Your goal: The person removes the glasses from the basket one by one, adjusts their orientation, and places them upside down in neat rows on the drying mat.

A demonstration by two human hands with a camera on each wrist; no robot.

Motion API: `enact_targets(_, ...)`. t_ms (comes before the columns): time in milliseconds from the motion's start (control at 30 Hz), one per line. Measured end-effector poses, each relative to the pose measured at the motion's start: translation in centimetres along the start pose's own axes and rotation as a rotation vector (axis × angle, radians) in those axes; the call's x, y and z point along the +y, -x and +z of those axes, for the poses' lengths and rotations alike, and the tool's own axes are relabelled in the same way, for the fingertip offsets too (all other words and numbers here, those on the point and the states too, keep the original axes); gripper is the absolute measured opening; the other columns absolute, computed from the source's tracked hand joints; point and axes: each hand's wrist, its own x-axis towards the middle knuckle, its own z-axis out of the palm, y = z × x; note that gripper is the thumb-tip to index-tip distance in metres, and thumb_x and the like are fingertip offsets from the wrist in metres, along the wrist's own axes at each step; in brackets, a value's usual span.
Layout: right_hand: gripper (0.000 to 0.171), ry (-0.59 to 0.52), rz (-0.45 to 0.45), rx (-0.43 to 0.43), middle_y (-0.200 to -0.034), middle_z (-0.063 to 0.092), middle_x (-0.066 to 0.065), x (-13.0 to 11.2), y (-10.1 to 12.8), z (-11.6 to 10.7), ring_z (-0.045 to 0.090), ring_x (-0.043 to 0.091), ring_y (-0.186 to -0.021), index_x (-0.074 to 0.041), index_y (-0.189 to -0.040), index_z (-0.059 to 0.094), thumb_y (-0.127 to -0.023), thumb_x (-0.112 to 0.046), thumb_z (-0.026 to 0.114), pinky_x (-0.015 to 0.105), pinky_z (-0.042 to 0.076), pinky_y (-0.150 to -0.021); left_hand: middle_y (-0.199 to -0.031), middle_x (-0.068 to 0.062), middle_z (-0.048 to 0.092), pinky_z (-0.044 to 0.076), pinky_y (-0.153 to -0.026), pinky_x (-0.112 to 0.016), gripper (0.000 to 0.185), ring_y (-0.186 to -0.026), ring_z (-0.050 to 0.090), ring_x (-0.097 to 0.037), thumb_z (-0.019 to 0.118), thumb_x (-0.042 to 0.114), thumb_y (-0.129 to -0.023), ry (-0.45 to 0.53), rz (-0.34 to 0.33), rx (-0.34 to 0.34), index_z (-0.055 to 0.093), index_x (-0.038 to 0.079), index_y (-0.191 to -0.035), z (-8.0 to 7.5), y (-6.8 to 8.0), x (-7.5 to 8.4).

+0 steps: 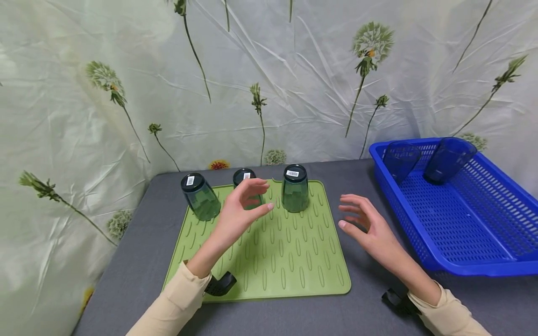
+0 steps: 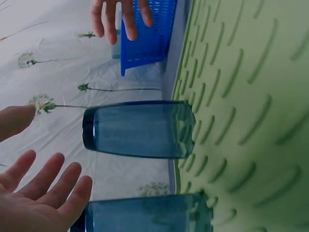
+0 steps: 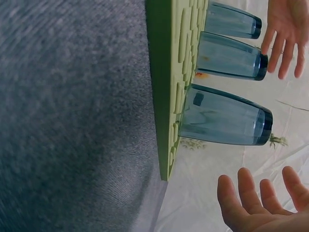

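Three tinted drinking glasses stand upside down along the back of a green drying mat (image 1: 290,261): the left glass (image 1: 201,200), the middle glass (image 1: 254,199) and the right glass (image 1: 295,193). My left hand (image 1: 237,212) hovers above the mat, partly covering the middle glass in the head view. Its fingers are loosely bent and it holds nothing. My right hand (image 1: 374,233) is in the air between the mat and the blue basket (image 1: 424,252), fingers relaxed, also holding nothing. The right wrist view shows bare space between that hand and the closest glass (image 3: 224,116).
Inside the basket, at its far end, are two more glasses: one glass (image 1: 401,161) leans at the left wall and another glass (image 1: 449,161) tilts beside it. A dark grey cloth (image 1: 126,280) covers the table. Behind it hangs a pale dandelion-patterned curtain (image 1: 311,93).
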Motion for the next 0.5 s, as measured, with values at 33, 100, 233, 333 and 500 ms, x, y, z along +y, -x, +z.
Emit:
enact_targets(33, 0.049, 0.0, 0.0, -0.002, -0.14, 0.045, -0.001, -0.1, 0.0, 0.0, 0.05, 0.028, -0.126, -0.017, -0.139, 0.048, -0.095, -0.005, 0.065, 0.025, 0.047, -0.099, -0.125, -0.001, 0.062, 0.048, -0.097, -0.046, 0.046, -0.118, 0.056, -0.018, 0.076, 0.01, -0.086, -0.015, -0.005, -0.013, 0.058, 0.015, -0.128, -0.2, 0.3, 0.1)
enact_targets(100, 0.049, -0.002, 0.0, -0.004, -0.14, 0.045, -0.001, -0.2, 0.0, 0.0, 0.05, 0.027, -0.126, -0.017, -0.14, 0.048, -0.095, -0.004, 0.064, 0.026, 0.047, -0.099, -0.125, -0.001, 0.062, 0.048, -0.097, -0.048, 0.048, -0.118, 0.056, -0.019, 0.076, 0.008, -0.086, -0.041, -0.016, -0.039, 0.057, 0.016, -0.129, -0.5, 0.9, 0.1)
enact_targets(233, 0.05, 0.014, 0.0, -0.007, -0.141, 0.045, -0.002, -0.4, -0.1, 0.0, 0.05, 0.026, -0.126, -0.018, -0.14, 0.047, -0.095, -0.005, 0.064, 0.025, 0.047, -0.099, -0.125, 0.001, 0.063, 0.048, -0.097, -0.046, 0.048, -0.118, 0.057, -0.02, 0.077, 0.008, -0.085, -0.08, -0.037, -0.083, 0.058, 0.018, -0.128, -0.8, 2.1, 0.0)
enact_targets(333, 0.05, 0.022, -0.004, -0.007, -0.14, 0.045, -0.002, -0.5, -0.1, -0.1, 0.05, 0.025, -0.126, -0.018, -0.14, 0.047, -0.095, -0.005, 0.064, 0.024, 0.047, -0.099, -0.125, 0.004, 0.062, 0.049, -0.096, -0.042, 0.05, -0.118, 0.057, -0.017, 0.079, 0.01, -0.084, -0.093, -0.049, -0.115, 0.058, 0.021, -0.128, -0.9, 2.9, 0.0)
enact_targets(500, 0.051, 0.027, -0.009, -0.01, -0.14, 0.045, -0.003, -0.7, 0.0, -0.1, 0.05, 0.025, -0.126, -0.018, -0.14, 0.047, -0.095, -0.004, 0.064, 0.023, 0.047, -0.098, -0.127, 0.006, 0.06, 0.048, -0.097, -0.042, 0.054, -0.118, 0.056, -0.017, 0.081, 0.012, -0.082, -0.107, -0.064, -0.184, 0.058, 0.023, -0.129, -0.9, 4.0, -0.3)
